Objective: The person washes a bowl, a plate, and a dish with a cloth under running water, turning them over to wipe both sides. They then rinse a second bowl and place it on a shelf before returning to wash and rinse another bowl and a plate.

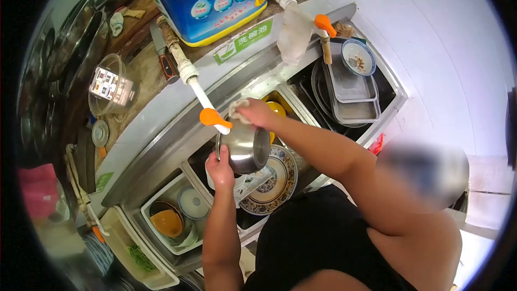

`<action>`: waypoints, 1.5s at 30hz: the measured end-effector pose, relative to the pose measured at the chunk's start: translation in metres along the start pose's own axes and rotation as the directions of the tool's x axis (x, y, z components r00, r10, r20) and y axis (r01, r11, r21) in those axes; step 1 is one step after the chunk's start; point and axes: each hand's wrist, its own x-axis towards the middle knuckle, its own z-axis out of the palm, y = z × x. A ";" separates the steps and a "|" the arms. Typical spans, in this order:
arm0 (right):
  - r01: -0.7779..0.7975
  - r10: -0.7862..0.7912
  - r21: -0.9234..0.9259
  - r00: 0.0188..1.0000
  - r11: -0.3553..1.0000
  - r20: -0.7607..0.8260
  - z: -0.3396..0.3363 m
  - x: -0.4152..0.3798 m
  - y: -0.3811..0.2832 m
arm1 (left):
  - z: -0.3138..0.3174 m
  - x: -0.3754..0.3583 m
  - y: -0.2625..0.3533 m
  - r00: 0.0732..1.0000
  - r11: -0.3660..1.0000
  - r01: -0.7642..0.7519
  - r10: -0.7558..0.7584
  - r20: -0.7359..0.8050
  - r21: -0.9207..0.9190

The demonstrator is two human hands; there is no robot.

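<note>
A shiny steel pot (247, 148) is tilted on its side over the middle sink, its base facing right. My left hand (219, 170) grips it near the rim, thumb up along the wall. A pale cloth (237, 110) is bunched in my right hand (256, 113), at the pot's upper edge. Right beside the pot is a white tap with an orange handle (214, 118). Below it, a large plate with a blue and brown patterned rim (285, 170) lies in the sink. A yellow bowl (276, 109) is partly hidden behind my right forearm.
At left, a white tub (148, 216) holds bowls, and a long bin (121, 237) holds greens. Metal trays (353, 89) and a patterned bowl (358, 57) fill the right sink. A knife (166, 56) and a blue detergent jug (210, 5) stand on the ledge.
</note>
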 end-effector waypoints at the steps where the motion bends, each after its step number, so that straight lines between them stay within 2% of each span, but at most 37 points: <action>1: -0.355 0.314 0.267 0.931 0.896 0.184 -0.009 0.004 0.007 | 0.001 -0.003 -0.004 0.999 0.994 -0.022 0.017 -0.039 -0.111; 2: -0.355 0.315 0.272 0.932 0.894 0.179 -0.011 0.003 0.016 | 0.002 -0.005 -0.008 0.996 0.974 -0.045 0.028 -0.079 -0.221; 3: -0.474 0.425 0.426 0.880 0.770 0.211 -0.008 0.003 0.032 | 0.009 -0.011 0.002 0.995 0.946 -0.021 -0.012 -0.099 -0.325; 4: -0.568 0.518 0.557 0.813 0.606 0.265 -0.004 0.002 0.048 | 0.009 -0.009 -0.002 0.995 0.946 -0.021 -0.011 -0.099 -0.323; 5: -0.569 0.518 0.558 0.813 0.604 0.267 0.000 -0.003 0.065 | 0.009 -0.007 -0.009 0.984 0.921 0.009 -0.078 -0.161 -0.388; 6: -0.423 0.429 0.278 0.902 0.862 0.042 0.007 -0.012 0.083 | 0.008 -0.006 -0.013 0.964 0.892 0.035 -0.148 -0.219 -0.451; 7: -0.253 0.241 -0.082 0.961 0.964 -0.133 0.011 -0.023 0.084 | 0.011 -0.007 -0.005 0.964 0.893 0.032 -0.146 -0.222 -0.448; 8: -0.251 0.240 -0.078 0.962 0.965 -0.131 0.019 -0.039 0.085 | 0.015 -0.007 0.003 0.942 0.822 0.076 -0.245 -0.229 -0.565; 9: -0.030 0.027 -0.016 0.985 0.999 -0.173 0.022 -0.063 0.067 | 0.018 -0.006 0.009 0.913 0.733 0.112 -0.342 -0.221 -0.671; 10: 0.195 -0.183 0.034 0.957 0.980 -0.227 0.024 -0.080 0.054 | 0.018 -0.002 0.009 0.914 0.735 0.111 -0.340 -0.222 -0.669; 11: 0.196 -0.182 0.037 0.956 0.980 -0.229 0.027 -0.087 0.052 | 0.015 0.003 0.008 0.915 0.739 0.139 -0.351 -0.201 -0.659; 12: 0.335 -0.378 -0.238 0.911 0.912 -0.166 0.030 -0.093 0.047 | 0.014 0.005 0.005 0.914 0.743 0.170 -0.364 -0.179 -0.647; 13: 0.453 -0.540 -0.483 0.840 0.750 -0.050 0.033 -0.095 0.041 | 0.016 0.006 0.001 0.915 0.746 0.170 -0.363 -0.179 -0.644; 14: 0.452 -0.539 -0.481 0.840 0.752 -0.054 0.038 -0.093 0.034 | 0.018 0.006 -0.003 0.924 0.775 0.201 -0.353 -0.148 -0.599; 16: 0.407 -0.437 -0.261 0.897 0.876 -0.068 0.038 -0.085 0.002 | 0.023 0.002 -0.004 0.932 0.804 0.229 -0.344 -0.116 -0.548; 17: 0.440 -0.513 -0.348 0.845 0.828 -0.151 0.029 -0.073 -0.010 | 0.027 -0.004 0.000 0.930 0.827 0.257 -0.352 -0.104 -0.500; 18: 0.440 -0.512 -0.345 0.845 0.829 -0.154 0.019 -0.058 -0.010 | 0.029 -0.008 0.006 0.929 0.847 0.284 -0.360 -0.092 -0.450; 20: 0.132 -0.148 -0.225 0.987 0.965 -0.057 0.002 -0.035 0.002 | 0.027 -0.017 0.017 0.913 0.843 0.337 -0.402 -0.075 -0.418; 22: 0.118 -0.136 -0.253 0.989 0.960 -0.055 -0.014 -0.029 0.022 | 0.023 -0.026 0.023 0.901 0.807 0.344 -0.428 -0.074 -0.480; 24: 0.109 -0.128 -0.282 0.990 0.953 -0.051 -0.025 -0.028 0.050 | 0.004 -0.020 -0.003 0.903 0.763 0.350 -0.428 -0.020 -0.544; 26: 0.104 -0.132 -0.486 0.991 0.868 -0.025 -0.031 -0.030 0.083 | -0.007 -0.018 -0.008 0.910 0.680 0.336 -0.412 0.040 -0.652; 28: 0.077 -0.097 -0.400 0.995 0.913 -0.032 -0.038 -0.040 0.093 | -0.008 -0.017 0.006 0.903 0.683 0.340 -0.430 0.021 -0.647; 30: 0.045 -0.059 -0.310 0.998 0.950 -0.036 -0.043 -0.046 0.096 | -0.006 -0.018 0.021 0.958 0.879 0.213 -0.274 -0.086 -0.426; 31: -0.152 0.153 0.024 0.988 0.988 -0.012 -0.045 -0.047 0.095 | -0.007 -0.015 0.013 0.991 0.972 0.116 -0.128 -0.046 -0.203; 32: -0.345 0.338 0.344 0.938 0.873 0.080 -0.048 -0.049 0.093 | -0.006 -0.017 0.013 0.991 0.973 0.115 -0.127 -0.046 -0.202; 33: -0.344 0.338 0.344 0.938 0.874 0.080 -0.054 -0.050 0.088 | 0.004 -0.025 0.031 0.983 0.928 -0.015 -0.055 0.175 0.373; 34: -0.488 0.371 0.518 0.872 0.703 0.319 -0.064 -0.052 0.076 | 0.013 -0.032 0.040 0.914 0.572 -0.259 -0.116 0.390 0.778; 35: -0.630 0.326 0.612 0.774 0.479 0.542 -0.071 -0.056 0.064 | 0.019 -0.037 0.036 0.913 0.573 -0.260 -0.115 0.391 0.777; 36: -0.629 0.326 0.611 0.775 0.480 0.542 -0.076 -0.062 0.050 | 0.022 -0.041 0.027 0.783 0.392 -0.586 0.049 0.620 0.709; 37: -0.682 0.427 0.466 0.724 0.564 0.542 -0.078 -0.069 0.035 | 0.023 -0.043 0.020 0.563 0.149 -0.825 0.148 0.813 0.544; 38: -0.721 0.524 0.306 0.673 0.621 0.522 -0.079 -0.073 0.029 | 0.021 -0.043 0.014 0.564 0.148 -0.825 0.148 0.813 0.545; 39: -0.721 0.523 0.307 0.673 0.622 0.522 -0.072 -0.073 0.046 | 0.019 -0.044 0.009 0.507 0.096 -0.862 0.125 0.853 0.498; 40: -0.656 0.486 0.265 0.722 0.706 0.492 -0.061 -0.070 0.078 | 0.016 -0.045 0.005 0.449 0.046 -0.894 0.098 0.888 0.446; 41: -0.585 0.444 0.218 0.766 0.781 0.464 -0.054 -0.071 0.096 | 0.012 -0.047 0.003 0.449 0.046 -0.893 0.097 0.888 0.447; 42: -0.585 0.443 0.218 0.765 0.781 0.466 -0.050 -0.077 0.094 | 0.007 -0.051 0.002 0.468 0.035 -0.883 0.053 0.882 0.467; 44: -0.486 0.357 0.264 0.837 0.833 0.415 -0.039 -0.085 0.089 | -0.004 -0.057 0.000 0.497 0.023 -0.868 0.004 0.868 0.497; 45: -0.487 0.354 0.265 0.834 0.832 0.423 -0.036 -0.086 0.079 | -0.010 -0.059 0.002 0.575 0.005 -0.816 -0.100 0.812 0.578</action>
